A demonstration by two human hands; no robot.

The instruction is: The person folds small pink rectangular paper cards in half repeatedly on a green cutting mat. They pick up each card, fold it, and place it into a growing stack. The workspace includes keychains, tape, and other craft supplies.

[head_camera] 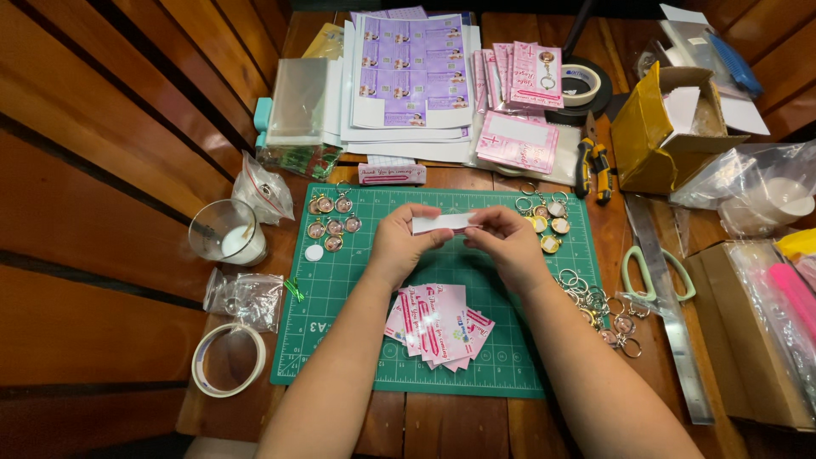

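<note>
Hands pinch a small white paper strip (442,223) above the green cutting mat (357,340).
Your left hand (399,246) grips the strip's left end with closed fingers; your right hand (510,242) nips its right end. Below lies a fan of pink cards (438,327); round keychain charms (331,225) sit left, key rings (595,302) right.

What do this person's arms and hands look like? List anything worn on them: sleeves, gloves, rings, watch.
Both forearms are bare up to the bottom edge of the picture, with no sleeve showing. The left hand and right hand wear no gloves. No watch, bracelet or ring shows on either. The fingernails look short and unpainted.
</note>
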